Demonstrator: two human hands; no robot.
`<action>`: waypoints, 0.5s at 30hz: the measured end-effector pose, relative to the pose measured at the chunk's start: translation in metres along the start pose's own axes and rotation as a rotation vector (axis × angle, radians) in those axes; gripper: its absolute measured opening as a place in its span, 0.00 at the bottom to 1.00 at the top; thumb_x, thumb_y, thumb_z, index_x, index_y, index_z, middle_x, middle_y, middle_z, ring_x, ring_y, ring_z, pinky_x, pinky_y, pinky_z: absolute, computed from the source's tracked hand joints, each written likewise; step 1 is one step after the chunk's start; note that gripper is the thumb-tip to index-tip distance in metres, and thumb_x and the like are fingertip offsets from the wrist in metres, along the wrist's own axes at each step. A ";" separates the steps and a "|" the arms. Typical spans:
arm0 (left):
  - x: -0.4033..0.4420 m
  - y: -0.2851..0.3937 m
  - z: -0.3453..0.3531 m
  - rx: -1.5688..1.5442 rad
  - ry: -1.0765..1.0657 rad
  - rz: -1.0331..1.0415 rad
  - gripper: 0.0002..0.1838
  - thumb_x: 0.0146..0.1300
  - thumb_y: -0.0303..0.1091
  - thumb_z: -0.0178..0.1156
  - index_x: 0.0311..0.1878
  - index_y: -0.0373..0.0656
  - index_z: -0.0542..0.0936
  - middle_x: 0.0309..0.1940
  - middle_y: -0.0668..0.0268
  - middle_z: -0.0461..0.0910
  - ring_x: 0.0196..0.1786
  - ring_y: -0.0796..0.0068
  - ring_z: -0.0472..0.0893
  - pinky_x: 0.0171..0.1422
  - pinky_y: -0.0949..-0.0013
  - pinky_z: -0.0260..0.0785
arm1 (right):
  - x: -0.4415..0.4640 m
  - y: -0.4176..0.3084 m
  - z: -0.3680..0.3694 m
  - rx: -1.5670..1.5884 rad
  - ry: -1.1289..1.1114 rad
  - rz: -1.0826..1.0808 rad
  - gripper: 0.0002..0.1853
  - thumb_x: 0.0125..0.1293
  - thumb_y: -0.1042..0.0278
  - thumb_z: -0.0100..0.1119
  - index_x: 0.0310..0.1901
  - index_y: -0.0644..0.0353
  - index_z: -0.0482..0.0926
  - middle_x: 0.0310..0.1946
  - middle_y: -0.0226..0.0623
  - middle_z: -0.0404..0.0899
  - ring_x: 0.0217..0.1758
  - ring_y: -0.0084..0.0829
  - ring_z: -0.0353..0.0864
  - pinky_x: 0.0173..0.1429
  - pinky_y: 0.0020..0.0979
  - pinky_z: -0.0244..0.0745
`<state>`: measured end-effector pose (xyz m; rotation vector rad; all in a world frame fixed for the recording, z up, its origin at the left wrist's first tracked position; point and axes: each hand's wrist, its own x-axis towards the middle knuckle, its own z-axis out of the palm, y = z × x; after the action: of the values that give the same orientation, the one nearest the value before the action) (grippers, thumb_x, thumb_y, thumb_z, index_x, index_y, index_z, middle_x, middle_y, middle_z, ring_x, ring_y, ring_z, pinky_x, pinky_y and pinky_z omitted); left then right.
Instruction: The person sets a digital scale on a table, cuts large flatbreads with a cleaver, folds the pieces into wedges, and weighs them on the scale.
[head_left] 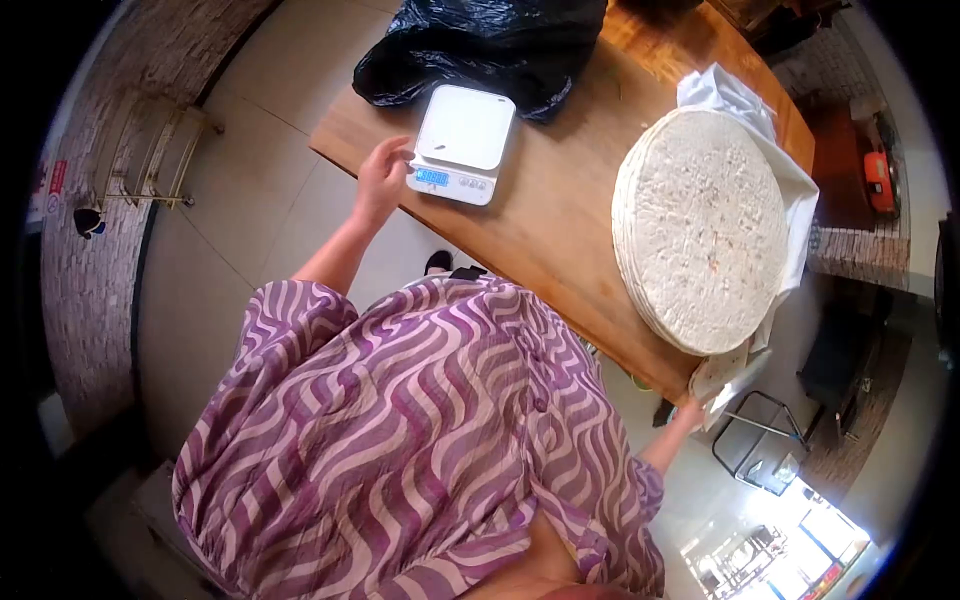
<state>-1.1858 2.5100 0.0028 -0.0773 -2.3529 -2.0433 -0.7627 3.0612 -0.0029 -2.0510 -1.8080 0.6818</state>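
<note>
A white digital scale (463, 135) with a lit blue display lies near the left end of the wooden table (545, 200). Beside the display, at the scale's left edge, is my left hand (383, 180), its fingers bent; whether they hold anything is too small to tell. A tall stack of large round flatbreads (700, 225) rests on white cloth at the table's right. Below that stack, at the table's corner, my right hand (688, 412) touches the edge of a flatbread or cloth, its fingers partly hidden.
A black plastic bag (480, 50) sits behind the scale. White cloth (795, 215) shows along the stack's right side. A metal rack (155, 150) stands by the left wall, and a dark-framed chair (755, 435) is at the lower right.
</note>
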 end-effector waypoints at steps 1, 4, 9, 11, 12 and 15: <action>-0.001 -0.003 -0.003 0.006 0.010 -0.009 0.17 0.60 0.19 0.44 0.53 0.34 0.72 0.36 0.62 0.77 0.35 0.78 0.76 0.41 0.77 0.70 | -0.007 0.010 -0.003 -0.017 0.160 -0.196 0.24 0.49 0.63 0.60 0.46 0.70 0.75 0.33 0.48 0.80 0.34 0.41 0.79 0.39 0.38 0.73; -0.006 -0.011 -0.015 0.007 0.029 -0.060 0.17 0.61 0.20 0.43 0.53 0.33 0.72 0.36 0.62 0.77 0.34 0.79 0.76 0.41 0.77 0.71 | -0.038 0.001 -0.011 -0.035 0.310 -0.563 0.21 0.51 0.63 0.62 0.43 0.69 0.75 0.33 0.46 0.79 0.33 0.39 0.78 0.39 0.36 0.73; -0.009 -0.021 -0.023 -0.055 0.033 -0.131 0.16 0.60 0.21 0.43 0.52 0.33 0.72 0.34 0.62 0.77 0.33 0.77 0.77 0.40 0.76 0.71 | -0.178 -0.134 -0.014 0.028 -0.179 -0.729 0.18 0.53 0.68 0.63 0.44 0.67 0.76 0.39 0.48 0.79 0.42 0.42 0.79 0.46 0.36 0.73; -0.010 -0.025 -0.026 -0.071 0.041 -0.122 0.16 0.61 0.21 0.43 0.51 0.33 0.73 0.34 0.62 0.77 0.32 0.77 0.77 0.40 0.75 0.71 | -0.198 -0.160 0.023 -0.063 -0.243 -1.016 0.16 0.50 0.69 0.63 0.42 0.64 0.76 0.35 0.47 0.79 0.39 0.43 0.80 0.43 0.38 0.74; -0.012 -0.025 -0.021 -0.056 0.034 -0.127 0.16 0.61 0.21 0.43 0.51 0.34 0.73 0.35 0.62 0.77 0.32 0.77 0.77 0.40 0.75 0.71 | -0.195 -0.169 0.049 -0.089 -0.269 -1.193 0.16 0.48 0.70 0.64 0.40 0.63 0.75 0.33 0.47 0.79 0.37 0.45 0.79 0.41 0.40 0.74; -0.019 -0.023 -0.017 -0.078 0.035 -0.136 0.15 0.62 0.21 0.43 0.51 0.34 0.73 0.35 0.62 0.77 0.32 0.78 0.76 0.40 0.76 0.71 | -0.221 -0.220 0.100 -0.158 -0.494 -1.389 0.15 0.45 0.71 0.63 0.38 0.58 0.76 0.30 0.44 0.78 0.35 0.47 0.78 0.38 0.41 0.73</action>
<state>-1.1679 2.4894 -0.0188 0.1194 -2.3173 -2.1771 -1.0194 2.8682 0.0625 -0.2606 -2.9234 0.5709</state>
